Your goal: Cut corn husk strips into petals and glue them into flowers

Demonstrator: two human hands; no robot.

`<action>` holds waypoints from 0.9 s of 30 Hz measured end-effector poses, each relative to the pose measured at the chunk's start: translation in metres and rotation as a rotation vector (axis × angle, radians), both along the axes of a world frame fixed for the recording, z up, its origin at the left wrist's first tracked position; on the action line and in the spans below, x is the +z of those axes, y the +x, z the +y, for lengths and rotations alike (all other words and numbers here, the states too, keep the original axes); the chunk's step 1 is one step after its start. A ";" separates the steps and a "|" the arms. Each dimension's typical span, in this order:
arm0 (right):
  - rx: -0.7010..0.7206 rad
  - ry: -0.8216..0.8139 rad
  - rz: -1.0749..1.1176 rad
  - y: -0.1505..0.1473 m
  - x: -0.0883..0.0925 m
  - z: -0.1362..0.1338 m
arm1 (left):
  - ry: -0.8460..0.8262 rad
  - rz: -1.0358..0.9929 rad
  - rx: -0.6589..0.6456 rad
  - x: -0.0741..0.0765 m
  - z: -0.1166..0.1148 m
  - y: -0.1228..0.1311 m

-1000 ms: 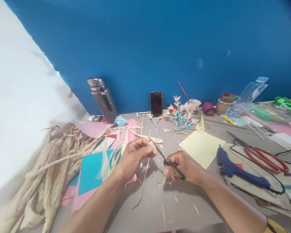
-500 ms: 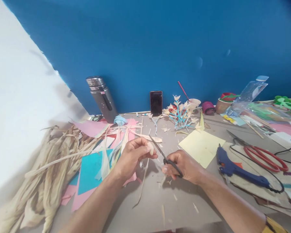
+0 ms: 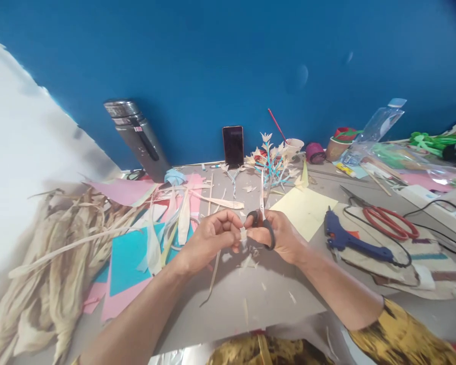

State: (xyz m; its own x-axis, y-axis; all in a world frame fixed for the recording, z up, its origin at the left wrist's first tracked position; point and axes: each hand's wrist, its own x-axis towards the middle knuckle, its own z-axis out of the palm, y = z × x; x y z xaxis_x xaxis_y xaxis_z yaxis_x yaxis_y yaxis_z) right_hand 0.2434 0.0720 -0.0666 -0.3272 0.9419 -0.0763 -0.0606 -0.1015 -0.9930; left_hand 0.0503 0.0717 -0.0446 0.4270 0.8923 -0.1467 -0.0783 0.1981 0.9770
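Observation:
Over the middle of the table, my left hand [image 3: 217, 234] pinches a small pale piece of dried husk [image 3: 243, 234]. My right hand [image 3: 279, 235] is closed around black-handled scissors [image 3: 266, 217], whose blades point up and away from me. The right thumb and fingertips also reach the husk piece, close beside the left fingertips. Small cream scraps [image 3: 250, 261] lie on the table under the hands. Beyond them stands a little branching plant of blue and white stems with pale husk flowers [image 3: 271, 162]. A yellow paper sheet [image 3: 303, 210] lies beside my right hand.
Dried husks [image 3: 57, 263] are heaped at the left, beside blue paper [image 3: 127, 263]. A flask [image 3: 140, 142] and a phone [image 3: 233, 146] lean at the wall. At the right lie a blue glue gun [image 3: 355, 243], red-handled scissors [image 3: 389, 223] and a clear bottle [image 3: 378, 129].
The scissors have swung from pointing at the husk piece to pointing away from me. My right hand has come up to the left fingertips. The camera view has shifted.

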 end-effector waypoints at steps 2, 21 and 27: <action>-0.095 0.013 -0.017 -0.003 0.001 -0.001 | -0.031 -0.006 0.021 0.000 0.000 0.001; 0.473 0.113 -0.196 0.009 0.006 -0.001 | -0.022 -0.211 0.193 0.012 0.005 -0.009; 0.514 0.094 -0.229 0.011 0.004 0.000 | -0.036 -0.187 0.158 0.018 0.004 -0.011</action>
